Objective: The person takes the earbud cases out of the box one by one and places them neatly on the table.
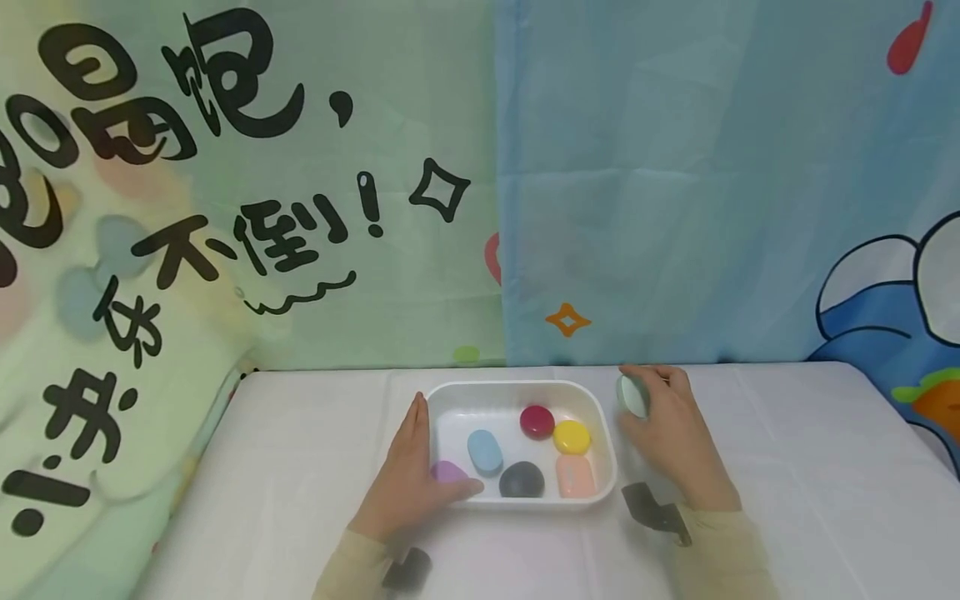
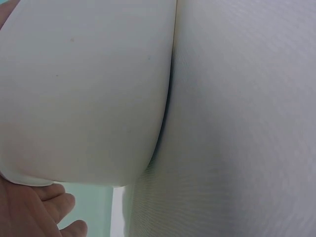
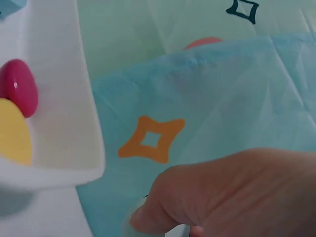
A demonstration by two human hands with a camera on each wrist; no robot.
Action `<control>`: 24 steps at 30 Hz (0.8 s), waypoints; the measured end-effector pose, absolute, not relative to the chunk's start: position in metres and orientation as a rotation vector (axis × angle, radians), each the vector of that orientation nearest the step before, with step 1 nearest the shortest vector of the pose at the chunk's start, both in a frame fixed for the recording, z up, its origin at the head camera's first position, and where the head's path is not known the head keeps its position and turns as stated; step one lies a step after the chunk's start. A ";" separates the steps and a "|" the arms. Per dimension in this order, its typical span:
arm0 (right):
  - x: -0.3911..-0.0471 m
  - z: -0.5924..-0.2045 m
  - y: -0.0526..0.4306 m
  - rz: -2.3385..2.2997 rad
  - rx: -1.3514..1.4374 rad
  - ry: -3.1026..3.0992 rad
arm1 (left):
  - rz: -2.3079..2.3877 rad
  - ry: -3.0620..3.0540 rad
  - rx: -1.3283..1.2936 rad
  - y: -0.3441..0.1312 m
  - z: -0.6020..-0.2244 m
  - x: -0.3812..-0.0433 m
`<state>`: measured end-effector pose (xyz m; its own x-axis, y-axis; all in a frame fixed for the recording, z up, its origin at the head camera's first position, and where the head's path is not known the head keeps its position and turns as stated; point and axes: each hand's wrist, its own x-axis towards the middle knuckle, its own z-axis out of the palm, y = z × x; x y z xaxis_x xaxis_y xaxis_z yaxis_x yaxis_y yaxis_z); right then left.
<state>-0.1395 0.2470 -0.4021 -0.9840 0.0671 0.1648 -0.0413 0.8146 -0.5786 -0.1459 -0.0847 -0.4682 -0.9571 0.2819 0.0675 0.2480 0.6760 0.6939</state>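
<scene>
Near the middle of the table stands a white tray (image 1: 517,502) with smooth, pebble-like pieces in it. They include a light blue piece (image 1: 485,452), a dark red piece (image 1: 537,422), a yellow piece (image 1: 572,437), a grey piece (image 1: 522,480) and a pink piece (image 1: 575,476). My left hand (image 1: 412,479) holds the tray's left end, fingers along the outer wall and thumb over the front rim, partly covering a purple piece (image 1: 447,472). Just off the tray's right end, my right hand (image 1: 667,425) pinches a pale green piece (image 1: 632,397) between thumb and fingers.
A white cloth (image 1: 810,467) covers the table. Printed fabric (image 1: 637,183) hangs behind its back edge and down the left side. Dark wrist mounts (image 1: 654,508) show beside both sleeves, close over the cloth.
</scene>
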 end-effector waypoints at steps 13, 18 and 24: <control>-0.147 -0.420 0.254 0.889 -0.094 -2.919 | 1.177 2.833 0.463 -0.087 -0.472 -0.147; -0.151 -0.426 0.258 0.892 -0.100 -2.965 | 1.178 2.836 0.461 -0.087 -0.472 -0.148; -0.154 -0.434 0.257 0.885 -0.101 -2.994 | 1.186 2.828 0.461 -0.087 -0.471 -0.148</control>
